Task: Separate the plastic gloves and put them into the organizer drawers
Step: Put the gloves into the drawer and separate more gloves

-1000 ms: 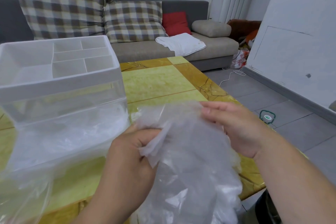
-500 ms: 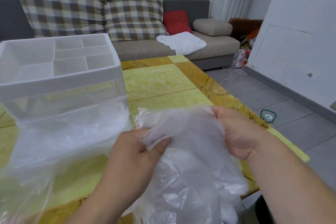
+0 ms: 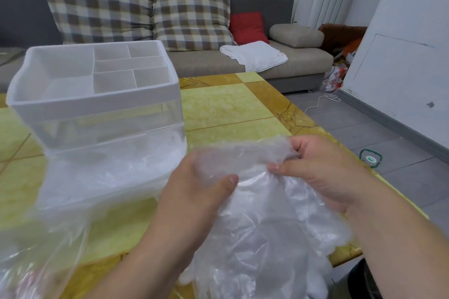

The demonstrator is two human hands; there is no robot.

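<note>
A bunch of clear plastic gloves point(image 3: 262, 223) hangs between my hands over the table's near right corner. My left hand point(image 3: 194, 192) pinches the upper left edge of the bunch with thumb against fingers. My right hand point(image 3: 323, 172) pinches the crumpled top right edge. The white organizer point(image 3: 97, 104) stands to the left on the table, with a divided top tray and clear drawers below. Its lower drawer point(image 3: 109, 172) is pulled out toward me and holds crumpled clear plastic.
A yellow and brown tiled table point(image 3: 226, 107) carries everything. A loose clear plastic bag point(image 3: 36, 250) lies at the near left. Behind is a grey sofa point(image 3: 243, 63) with checked cushions and a white cloth. Grey floor lies to the right with a white cable.
My right hand has curled further onto the top edge of the gloves, and my left thumb has slid across the bunch. The view has shifted so that the organizer sits further right.
</note>
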